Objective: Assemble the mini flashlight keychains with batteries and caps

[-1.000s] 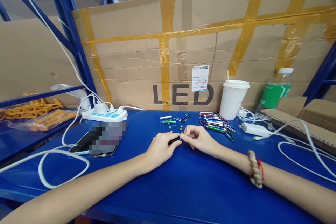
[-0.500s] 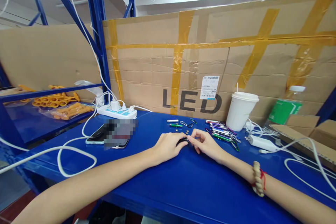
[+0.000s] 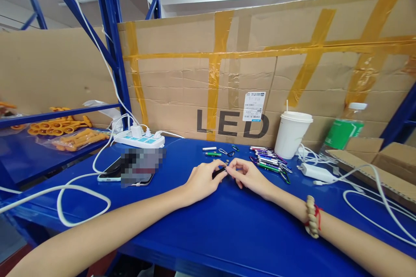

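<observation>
View rightward, dark piece (image 3: 219, 172) half-hidden

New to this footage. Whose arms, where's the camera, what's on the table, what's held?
No robot here: these are a person's bare hands, seen by a camera worn on their head, looking forward and down. The left hand holds a small black piece; the right hand has its fingertips at that piece's end, though whether they grip it is too small to tell. On the blue table lie a silver tube, a green tube, a pile of coloured tubes, a cup, a charger and a power strip.
</observation>
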Demonstrator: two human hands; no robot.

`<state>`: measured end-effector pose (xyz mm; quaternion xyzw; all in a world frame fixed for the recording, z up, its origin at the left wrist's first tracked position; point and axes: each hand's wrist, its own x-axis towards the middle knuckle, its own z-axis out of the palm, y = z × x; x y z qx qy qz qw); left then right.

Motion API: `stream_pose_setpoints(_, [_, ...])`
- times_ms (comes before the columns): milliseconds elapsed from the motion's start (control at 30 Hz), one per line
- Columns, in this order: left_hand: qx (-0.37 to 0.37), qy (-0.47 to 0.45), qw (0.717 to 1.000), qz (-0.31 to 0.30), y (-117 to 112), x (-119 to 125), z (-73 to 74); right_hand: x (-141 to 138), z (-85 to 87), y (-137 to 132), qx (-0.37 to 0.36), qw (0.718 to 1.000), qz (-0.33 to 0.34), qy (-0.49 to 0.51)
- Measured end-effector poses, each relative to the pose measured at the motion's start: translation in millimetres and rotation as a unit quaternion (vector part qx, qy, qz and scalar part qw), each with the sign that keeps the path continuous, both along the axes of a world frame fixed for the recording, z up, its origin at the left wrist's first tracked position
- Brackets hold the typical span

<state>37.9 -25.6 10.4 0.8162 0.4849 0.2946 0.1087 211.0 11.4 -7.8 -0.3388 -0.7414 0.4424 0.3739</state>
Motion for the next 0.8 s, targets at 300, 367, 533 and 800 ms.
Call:
stream_pose_setpoints(300, [-0.024, -0.003, 0.999, 0.023, 8, 0, -1.7, 4, 2.6, 1, 0.028, 0.999, -0.030, 0.000])
stream_pose_setpoints(367, [-0.024, -0.004, 0.999, 0.025, 10, -1, -1.8, 5, 4.1, 0, 0.020, 0.999, -0.029, -0.012])
stream_pose_setpoints(533, [-0.026, -0.005, 1.000, 0.008, 11, -1, -2.1, 4, 6.5, -3, 0.001, 0.999, -0.036, -0.011])
stream_pose_setpoints(800, [-0.023, 0.004, 0.999, -0.038, 8, 0, -3.2, 5, -0.2, 5, -0.002, 0.999, -0.019, 0.047])
